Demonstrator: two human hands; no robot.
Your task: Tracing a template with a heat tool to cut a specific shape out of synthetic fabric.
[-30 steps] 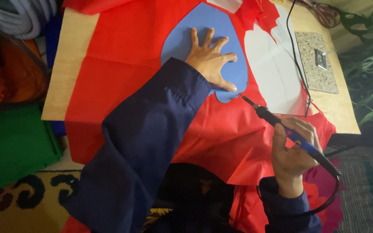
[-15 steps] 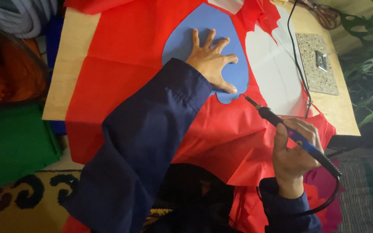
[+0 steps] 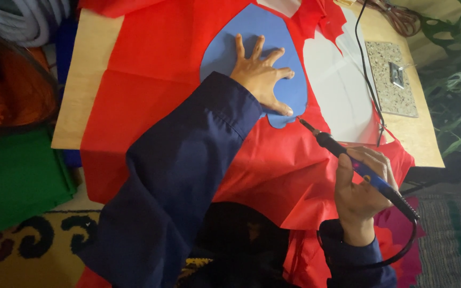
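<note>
The thin, floppy red sheet (image 3: 156,80) lies on the worktop (image 3: 89,64) under a blue template (image 3: 257,32), pinned by the flat, spread left hand (image 3: 262,77), while the right hand (image 3: 361,186) grips a light corded hot pen (image 3: 364,170) best held mid-handle.

I see open red cloth (image 3: 150,80) on the left side of the worktop (image 3: 84,80). On the right, a black cord (image 3: 366,74) and a speckled tile (image 3: 390,80) block the way.

Home craft corner — wooden table (image 3: 89,64), patterned rug (image 3: 22,250), houseplant (image 3: 454,80)
</note>
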